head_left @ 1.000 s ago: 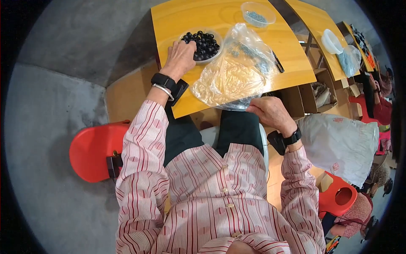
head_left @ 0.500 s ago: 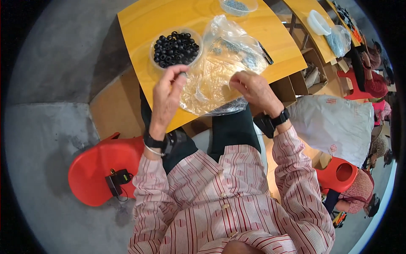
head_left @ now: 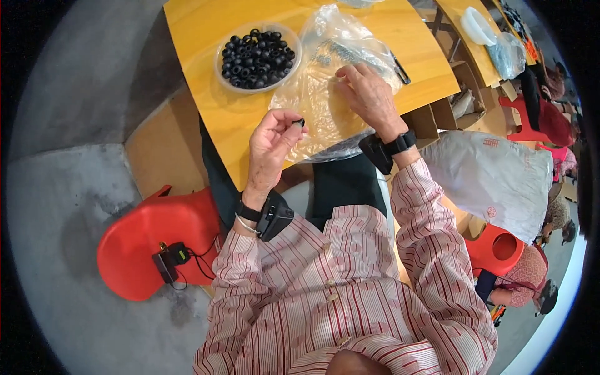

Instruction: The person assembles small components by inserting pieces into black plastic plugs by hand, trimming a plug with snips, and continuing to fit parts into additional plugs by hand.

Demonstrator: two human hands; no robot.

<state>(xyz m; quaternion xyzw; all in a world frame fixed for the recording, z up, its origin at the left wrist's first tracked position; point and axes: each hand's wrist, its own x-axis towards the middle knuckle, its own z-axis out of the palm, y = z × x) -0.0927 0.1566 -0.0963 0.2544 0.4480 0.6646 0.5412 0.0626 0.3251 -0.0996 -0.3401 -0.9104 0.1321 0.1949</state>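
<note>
My left hand [head_left: 270,147] is closed, pinching a small black plastic ring-like piece [head_left: 300,122] between thumb and fingertips, just above the table's near edge. Up and to its left stands a round clear tub [head_left: 220,70], heaped with similar black pieces [head_left: 257,59], each with a hole. My right hand [head_left: 370,99] hovers over a clear plastic bag [head_left: 315,122] spread on the table, its fingers curled together. What those fingers hold, if anything, is hidden. Small grey metal-looking parts [head_left: 340,53] lie at the bag's far portion, too small to name.
The yellow table [head_left: 200,44] carries a black pen-like tool [head_left: 400,70] right of the bag. A red chair [head_left: 134,250] with a small black device stands at left. Open cardboard boxes [head_left: 465,100] and a large white sack [head_left: 494,181] are at right. Other people sit further right.
My left hand has come away from the tub, nearer to me and to the right, with the black piece in its fingers. My right hand has moved farther out over the bag.
</note>
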